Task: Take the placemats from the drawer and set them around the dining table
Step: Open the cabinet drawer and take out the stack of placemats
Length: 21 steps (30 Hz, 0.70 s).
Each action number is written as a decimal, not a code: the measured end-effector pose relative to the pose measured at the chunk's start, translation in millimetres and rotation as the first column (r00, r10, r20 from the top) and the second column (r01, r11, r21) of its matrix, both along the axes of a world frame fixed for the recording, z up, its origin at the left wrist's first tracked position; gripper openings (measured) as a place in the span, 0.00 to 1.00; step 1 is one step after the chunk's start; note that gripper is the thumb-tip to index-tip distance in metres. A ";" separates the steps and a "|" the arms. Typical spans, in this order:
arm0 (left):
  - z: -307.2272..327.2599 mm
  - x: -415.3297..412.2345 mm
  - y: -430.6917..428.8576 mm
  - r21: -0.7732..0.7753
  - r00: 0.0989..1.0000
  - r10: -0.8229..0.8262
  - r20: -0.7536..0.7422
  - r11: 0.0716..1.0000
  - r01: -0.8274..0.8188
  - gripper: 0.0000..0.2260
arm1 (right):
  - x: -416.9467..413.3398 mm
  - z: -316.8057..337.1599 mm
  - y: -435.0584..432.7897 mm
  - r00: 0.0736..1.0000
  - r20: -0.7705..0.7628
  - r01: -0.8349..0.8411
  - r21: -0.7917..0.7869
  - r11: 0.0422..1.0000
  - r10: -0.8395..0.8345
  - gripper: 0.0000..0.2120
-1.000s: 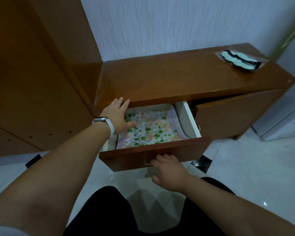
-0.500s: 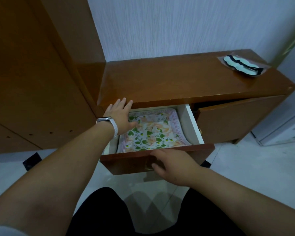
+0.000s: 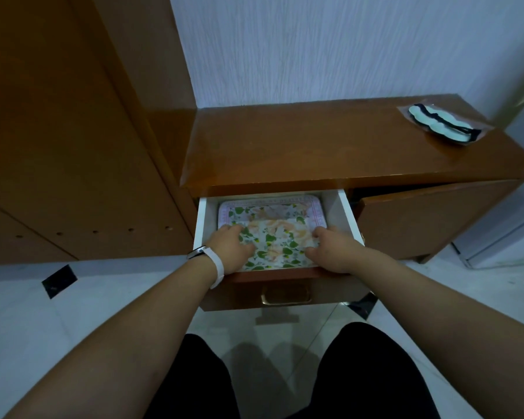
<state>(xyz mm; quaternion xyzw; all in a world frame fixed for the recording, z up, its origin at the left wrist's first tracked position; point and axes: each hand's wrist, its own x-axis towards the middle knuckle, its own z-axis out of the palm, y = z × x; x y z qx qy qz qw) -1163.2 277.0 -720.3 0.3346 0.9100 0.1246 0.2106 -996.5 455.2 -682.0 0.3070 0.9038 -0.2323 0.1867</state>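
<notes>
The drawer [image 3: 347, 216] of a low wooden cabinet stands pulled out, white inside. Floral placemats [image 3: 273, 234] with green leaves and a pink border lie stacked in it. My left hand [image 3: 232, 247], with a white watch band on the wrist, grips the left edge of the top placemat. My right hand [image 3: 330, 251] grips its right edge. The near part of that placemat is lifted and curled above the one beneath. My fingertips are hidden under the mat.
A brass handle [image 3: 286, 296] is on the drawer front. The cabinet top [image 3: 315, 146] carries a packaged eye mask [image 3: 442, 125] at the far right. A cabinet door [image 3: 430, 219] stands ajar to the right. A tall wooden unit [image 3: 67, 131] rises at left. White tiled floor lies below.
Both hands have moved into the drawer: the left from the drawer's left rim, the right from the front handle. They took hold of the top placemat's edges, and the drawer is open wider.
</notes>
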 end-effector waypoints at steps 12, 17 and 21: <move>-3.0 5.4 -7.3 0.078 0.999 0.022 -0.044 0.997 -0.019 0.27 | -28.4 -24.0 -3.2 0.934 0.353 -0.015 -0.110 0.994 0.053 0.29; -2.3 12.2 -10.4 0.130 0.998 0.031 -0.046 0.991 -0.025 0.27 | -36.8 -39.3 -0.1 0.930 0.367 0.004 -0.099 0.995 0.033 0.32; 1.0 16.7 -13.6 0.171 0.997 0.035 -0.071 0.985 -0.023 0.23 | -44.1 -48.3 2.3 0.923 0.384 0.062 -0.108 0.992 -0.016 0.35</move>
